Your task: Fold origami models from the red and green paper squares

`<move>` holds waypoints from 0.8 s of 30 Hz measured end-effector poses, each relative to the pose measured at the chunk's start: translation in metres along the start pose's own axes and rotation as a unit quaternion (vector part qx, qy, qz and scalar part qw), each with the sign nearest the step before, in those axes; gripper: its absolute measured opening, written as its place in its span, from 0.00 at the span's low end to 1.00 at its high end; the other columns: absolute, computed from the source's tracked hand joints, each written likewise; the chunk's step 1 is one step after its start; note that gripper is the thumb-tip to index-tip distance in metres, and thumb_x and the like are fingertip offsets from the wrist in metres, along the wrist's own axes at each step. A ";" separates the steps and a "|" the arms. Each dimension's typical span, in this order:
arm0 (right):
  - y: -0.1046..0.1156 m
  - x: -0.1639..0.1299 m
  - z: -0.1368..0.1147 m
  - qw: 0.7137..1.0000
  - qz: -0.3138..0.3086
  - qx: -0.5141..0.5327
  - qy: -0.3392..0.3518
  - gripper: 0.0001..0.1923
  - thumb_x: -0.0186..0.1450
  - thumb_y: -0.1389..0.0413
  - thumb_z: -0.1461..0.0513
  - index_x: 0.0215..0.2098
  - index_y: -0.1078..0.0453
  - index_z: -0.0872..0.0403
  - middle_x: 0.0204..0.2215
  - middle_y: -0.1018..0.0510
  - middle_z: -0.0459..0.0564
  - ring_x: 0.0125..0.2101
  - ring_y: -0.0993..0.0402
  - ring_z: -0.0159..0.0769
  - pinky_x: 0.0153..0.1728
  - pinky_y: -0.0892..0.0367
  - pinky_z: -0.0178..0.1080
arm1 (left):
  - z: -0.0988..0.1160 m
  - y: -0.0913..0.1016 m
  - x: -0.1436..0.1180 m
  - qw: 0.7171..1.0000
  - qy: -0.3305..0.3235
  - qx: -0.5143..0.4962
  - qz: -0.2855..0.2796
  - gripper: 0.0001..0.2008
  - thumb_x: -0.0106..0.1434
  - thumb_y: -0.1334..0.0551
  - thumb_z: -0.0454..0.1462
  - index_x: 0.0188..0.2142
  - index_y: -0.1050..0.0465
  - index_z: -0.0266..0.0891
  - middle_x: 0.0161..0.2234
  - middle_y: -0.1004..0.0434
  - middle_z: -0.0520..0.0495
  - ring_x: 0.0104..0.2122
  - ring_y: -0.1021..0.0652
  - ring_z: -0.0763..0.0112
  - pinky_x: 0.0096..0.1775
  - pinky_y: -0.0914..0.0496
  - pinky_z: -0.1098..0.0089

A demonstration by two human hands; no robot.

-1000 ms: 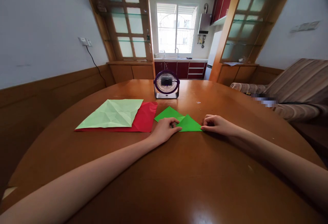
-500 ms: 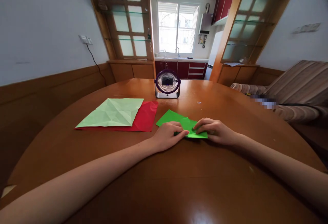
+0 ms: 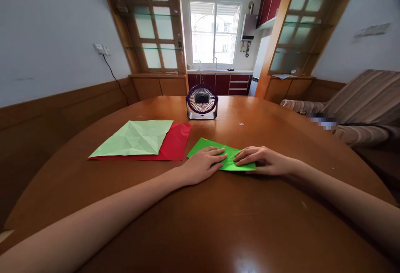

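Both hands lay flat on the bright green paper (image 3: 229, 161) near the table (image 3: 218, 223) middle: left hand (image 3: 203, 164) and right hand (image 3: 261, 160), fingers stretched out, pressing, gripping nothing. Its long axis ran far-left to near-right, I reckoned.

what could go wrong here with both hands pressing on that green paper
The fan faces the sheets; if it is running, the pale sheet lying loose on the red sheet might shift. The left hand and right hand lie flat on the green paper, which could slide on the glossy table and crease crooked.
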State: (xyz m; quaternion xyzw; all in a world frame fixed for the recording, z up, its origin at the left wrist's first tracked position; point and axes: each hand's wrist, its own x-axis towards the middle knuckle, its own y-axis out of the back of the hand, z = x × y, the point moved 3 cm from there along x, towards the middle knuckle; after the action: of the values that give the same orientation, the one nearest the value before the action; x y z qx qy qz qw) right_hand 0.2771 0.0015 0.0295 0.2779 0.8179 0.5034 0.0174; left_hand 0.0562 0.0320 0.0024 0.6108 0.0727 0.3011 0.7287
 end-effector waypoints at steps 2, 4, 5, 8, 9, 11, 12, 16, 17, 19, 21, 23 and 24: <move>0.001 0.000 0.003 0.999 -0.001 0.039 -0.011 0.17 0.69 0.47 0.59 0.54 0.29 0.53 0.50 0.25 0.57 0.51 0.30 0.39 0.54 0.37 0.45 | 0.000 -0.001 0.000 1.000 -0.012 0.012 -0.007 0.20 0.72 0.50 0.42 0.60 0.35 0.42 0.63 0.39 0.46 0.62 0.37 0.61 0.61 0.41 0.59; 0.001 0.000 0.007 0.996 0.003 0.075 -0.038 0.16 0.69 0.47 0.58 0.53 0.28 0.53 0.50 0.25 0.56 0.51 0.30 0.39 0.54 0.37 0.45 | 0.001 -0.002 -0.001 0.999 -0.019 0.028 -0.017 0.21 0.72 0.52 0.41 0.61 0.37 0.40 0.63 0.40 0.46 0.63 0.38 0.61 0.61 0.41 0.58; 0.001 0.000 0.010 0.994 0.008 0.091 -0.055 0.16 0.69 0.47 0.57 0.51 0.27 0.53 0.50 0.25 0.56 0.50 0.30 0.38 0.54 0.37 0.45 | 0.001 -0.003 -0.002 0.999 -0.022 0.037 -0.020 0.21 0.72 0.52 0.41 0.61 0.37 0.40 0.63 0.40 0.45 0.63 0.38 0.60 0.61 0.42 0.58; 0.001 0.001 0.015 0.984 0.038 0.134 -0.110 0.16 0.68 0.47 0.53 0.41 0.22 0.55 0.46 0.24 0.54 0.47 0.29 0.38 0.52 0.37 0.44 | 0.005 -0.003 -0.004 0.998 -0.026 0.054 -0.025 0.22 0.72 0.53 0.40 0.62 0.39 0.40 0.63 0.40 0.45 0.62 0.38 0.59 0.61 0.42 0.56; 0.000 0.002 0.017 0.979 0.051 0.145 -0.132 0.17 0.67 0.47 0.52 0.36 0.22 0.55 0.43 0.24 0.53 0.44 0.29 0.38 0.50 0.36 0.43 | 0.007 -0.003 -0.004 0.998 -0.027 0.057 -0.024 0.22 0.72 0.53 0.40 0.62 0.39 0.40 0.63 0.40 0.45 0.62 0.38 0.58 0.61 0.42 0.56; -0.001 0.003 0.018 0.968 0.079 0.163 -0.173 0.20 0.66 0.46 0.49 0.29 0.24 0.56 0.35 0.25 0.51 0.38 0.30 0.36 0.43 0.34 0.40 | 0.010 -0.002 -0.006 0.997 -0.027 0.060 -0.025 0.22 0.72 0.53 0.41 0.63 0.40 0.40 0.63 0.41 0.45 0.62 0.38 0.57 0.61 0.42 0.55; -0.003 0.005 0.019 0.962 0.094 0.171 -0.191 0.21 0.65 0.46 0.49 0.27 0.26 0.56 0.32 0.26 0.49 0.35 0.31 0.34 0.39 0.35 0.38 | 0.012 -0.002 -0.006 0.997 -0.026 0.061 -0.029 0.22 0.72 0.54 0.41 0.63 0.40 0.40 0.64 0.41 0.45 0.63 0.39 0.57 0.61 0.43 0.55; -0.009 0.009 0.023 0.932 0.161 0.198 -0.256 0.20 0.62 0.43 0.47 0.27 0.30 0.57 0.25 0.31 0.44 0.26 0.38 0.30 0.28 0.40 0.35 | 0.013 -0.001 -0.005 0.997 -0.019 0.043 -0.068 0.23 0.73 0.56 0.40 0.64 0.43 0.37 0.66 0.48 0.43 0.66 0.46 0.59 0.64 0.48 0.55; -0.011 0.010 0.024 0.927 0.177 0.191 -0.269 0.20 0.61 0.43 0.47 0.28 0.30 0.57 0.24 0.32 0.44 0.25 0.38 0.30 0.27 0.42 0.34 | 0.013 -0.002 -0.005 0.996 -0.018 0.034 -0.078 0.24 0.73 0.57 0.40 0.64 0.44 0.36 0.67 0.50 0.43 0.67 0.48 0.60 0.64 0.49 0.55; -0.014 0.012 0.027 0.925 0.203 0.155 -0.283 0.21 0.60 0.42 0.47 0.28 0.30 0.57 0.23 0.32 0.43 0.25 0.39 0.30 0.27 0.43 0.34 | 0.011 -0.003 -0.005 0.995 -0.017 0.018 -0.092 0.24 0.73 0.57 0.41 0.65 0.44 0.35 0.67 0.54 0.43 0.67 0.52 0.62 0.65 0.52 0.56; -0.015 0.013 0.030 0.928 0.223 0.109 -0.278 0.20 0.60 0.43 0.47 0.29 0.30 0.57 0.25 0.30 0.44 0.26 0.37 0.31 0.28 0.42 0.34 | 0.009 -0.004 -0.004 0.995 -0.018 0.008 -0.098 0.25 0.73 0.57 0.41 0.65 0.46 0.36 0.68 0.57 0.43 0.67 0.53 0.63 0.65 0.54 0.58; -0.016 0.014 0.032 0.930 0.245 0.064 -0.267 0.18 0.60 0.42 0.49 0.33 0.30 0.56 0.28 0.28 0.46 0.29 0.35 0.33 0.30 0.40 0.35 | 0.008 -0.005 -0.004 0.994 -0.018 0.008 -0.105 0.26 0.73 0.58 0.42 0.66 0.49 0.36 0.68 0.58 0.42 0.67 0.54 0.64 0.66 0.55 0.59; -0.016 0.014 0.032 0.930 0.256 0.043 -0.262 0.17 0.60 0.41 0.50 0.36 0.30 0.55 0.29 0.27 0.46 0.30 0.34 0.33 0.32 0.38 0.35 | 0.007 -0.006 -0.004 0.994 -0.016 0.009 -0.110 0.26 0.73 0.58 0.43 0.66 0.50 0.35 0.69 0.59 0.42 0.68 0.54 0.64 0.66 0.56 0.59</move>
State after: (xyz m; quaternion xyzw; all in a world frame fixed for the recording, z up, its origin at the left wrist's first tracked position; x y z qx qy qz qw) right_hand 0.2680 0.0290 0.0045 0.5999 0.7064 0.3646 0.0898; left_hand 0.0583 0.0229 -0.0024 0.6103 0.1303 0.2091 0.7529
